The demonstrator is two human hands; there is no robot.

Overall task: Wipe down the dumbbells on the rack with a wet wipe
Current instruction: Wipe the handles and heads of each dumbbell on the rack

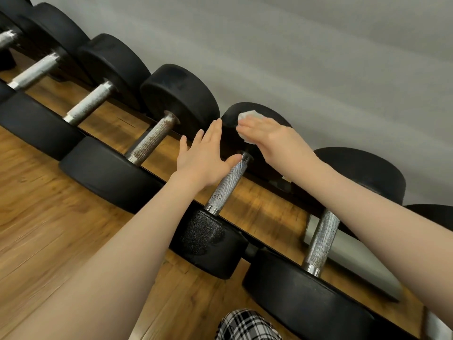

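Note:
A row of black dumbbells with knurled metal handles lies on a low rack along the grey wall. The middle dumbbell [228, 185] has its far head under my hands. My right hand [264, 136] lies flat on that far head and presses a crumpled white wet wipe [246, 115] against it, fingers straight. My left hand [206, 155] is spread flat beside it, fingers straight, its thumb touching the top end of the handle. The near head of this dumbbell [210, 241] looks damp and shiny.
Neighbouring dumbbells lie close on both sides, one on the left [149, 141] and one on the right [321, 239]. A grey metal rack foot [353, 263] shows below the right one. Wooden floor [49, 229] fills the left. Plaid fabric [247, 325] is at the bottom edge.

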